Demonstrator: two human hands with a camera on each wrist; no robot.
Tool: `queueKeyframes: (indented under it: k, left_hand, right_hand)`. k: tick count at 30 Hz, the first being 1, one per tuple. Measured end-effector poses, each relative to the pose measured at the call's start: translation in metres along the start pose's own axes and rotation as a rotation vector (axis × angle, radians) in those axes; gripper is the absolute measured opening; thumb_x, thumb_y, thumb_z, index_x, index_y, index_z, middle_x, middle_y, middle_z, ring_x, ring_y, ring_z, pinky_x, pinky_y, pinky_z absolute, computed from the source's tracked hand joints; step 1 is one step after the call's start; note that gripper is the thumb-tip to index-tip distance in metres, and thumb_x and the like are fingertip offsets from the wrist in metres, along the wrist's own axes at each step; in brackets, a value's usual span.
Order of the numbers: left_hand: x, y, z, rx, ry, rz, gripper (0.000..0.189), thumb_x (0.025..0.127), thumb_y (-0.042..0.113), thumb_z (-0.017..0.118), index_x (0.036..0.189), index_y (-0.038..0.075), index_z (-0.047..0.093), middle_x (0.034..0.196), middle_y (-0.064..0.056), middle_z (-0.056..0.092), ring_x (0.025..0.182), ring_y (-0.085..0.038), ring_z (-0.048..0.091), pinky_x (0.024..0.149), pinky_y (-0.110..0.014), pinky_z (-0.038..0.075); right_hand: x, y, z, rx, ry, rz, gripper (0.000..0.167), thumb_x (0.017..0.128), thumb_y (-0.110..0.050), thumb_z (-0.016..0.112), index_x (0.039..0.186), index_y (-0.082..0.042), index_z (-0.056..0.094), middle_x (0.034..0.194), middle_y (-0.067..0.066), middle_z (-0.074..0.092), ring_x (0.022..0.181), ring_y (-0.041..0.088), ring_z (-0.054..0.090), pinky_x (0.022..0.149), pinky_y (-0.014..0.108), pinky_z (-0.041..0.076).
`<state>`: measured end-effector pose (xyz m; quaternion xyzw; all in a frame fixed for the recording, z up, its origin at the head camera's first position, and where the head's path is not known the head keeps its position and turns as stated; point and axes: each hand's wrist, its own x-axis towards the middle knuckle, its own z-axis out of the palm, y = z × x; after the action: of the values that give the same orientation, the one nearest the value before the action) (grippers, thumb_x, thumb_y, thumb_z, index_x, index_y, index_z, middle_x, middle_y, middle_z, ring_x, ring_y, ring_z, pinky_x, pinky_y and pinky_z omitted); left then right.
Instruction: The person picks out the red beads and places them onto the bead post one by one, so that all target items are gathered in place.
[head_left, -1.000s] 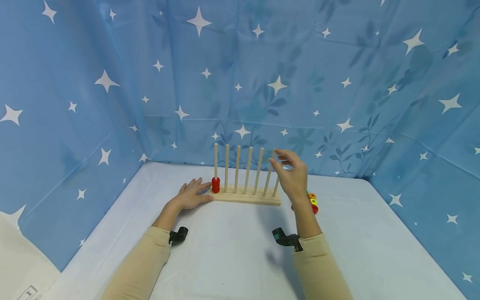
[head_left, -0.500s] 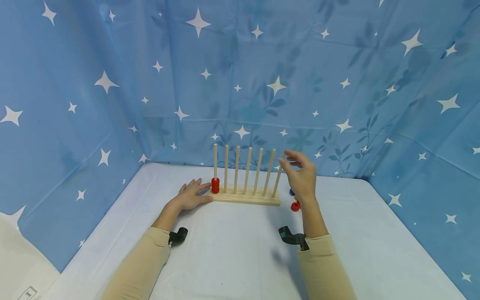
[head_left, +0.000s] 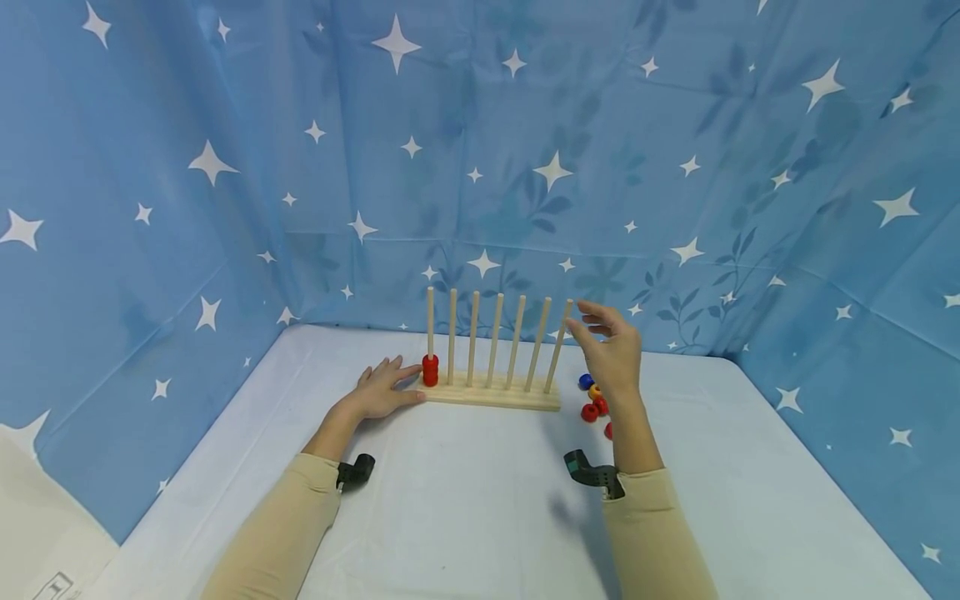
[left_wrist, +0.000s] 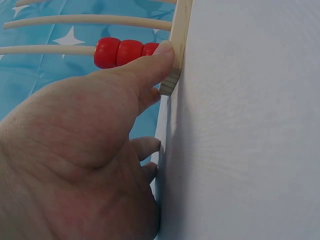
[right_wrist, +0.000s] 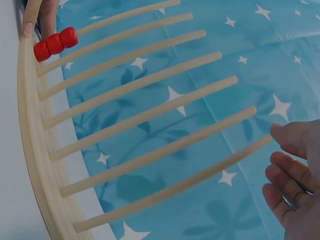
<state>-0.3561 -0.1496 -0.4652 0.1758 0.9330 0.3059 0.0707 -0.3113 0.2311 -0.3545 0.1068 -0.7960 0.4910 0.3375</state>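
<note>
A wooden bead rack (head_left: 491, 400) with several upright pegs stands toward the back of the table. Three red beads (left_wrist: 120, 51) are stacked on its leftmost peg. My left hand (head_left: 381, 393) pinches the left end of the base, thumb in front and a finger behind, as the left wrist view shows. Beside the top of the rightmost peg (right_wrist: 170, 190) is my right hand (head_left: 613, 350), fingers loosely bent and holding nothing. In the right wrist view its thumb tip lies right at the end of that peg.
Loose beads lie right of the rack, partly hidden by the right forearm: a blue bead (head_left: 586, 382), an orange bead (head_left: 595, 392) and red beads (head_left: 589, 412). A blue star-patterned curtain (head_left: 480, 167) borders the white table (head_left: 465, 500) at the back and sides.
My right hand has moved right, from the top of the second-to-last peg to just past the last one. More loose beads show beside its wrist. The left hand stays on the base.
</note>
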Motion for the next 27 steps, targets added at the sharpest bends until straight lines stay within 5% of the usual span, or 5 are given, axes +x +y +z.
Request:
queueKeyframes:
  k: [16, 27]
  left_hand:
    - [-0.001, 0.002, -0.001, -0.001, 0.001, 0.003, 0.072, 0.101, 0.049, 0.064, 0.161, 0.015, 0.043, 0.171, -0.029, 0.015, 0.159, -0.053, 0.003, 0.124, -0.071, -0.002]
    - [-0.001, 0.002, 0.0, 0.0, 0.006, 0.005, 0.071, 0.102, 0.047, 0.063, 0.161, 0.014, 0.042, 0.171, -0.029, 0.015, 0.158, -0.053, 0.004, 0.124, -0.071, -0.001]
  right_hand:
    - [0.003, 0.016, -0.021, -0.061, 0.013, 0.042, 0.035, 0.095, -0.025, 0.079, 0.126, -0.008, 0.074, 0.123, 0.01, 0.075, 0.107, 0.025, 0.067, 0.09, 0.019, 0.049]
    - [0.003, 0.028, -0.031, -0.118, -0.098, 0.117, 0.035, 0.097, -0.025, 0.076, 0.125, -0.005, 0.073, 0.126, 0.013, 0.074, 0.112, 0.027, 0.068, 0.085, 0.008, 0.048]
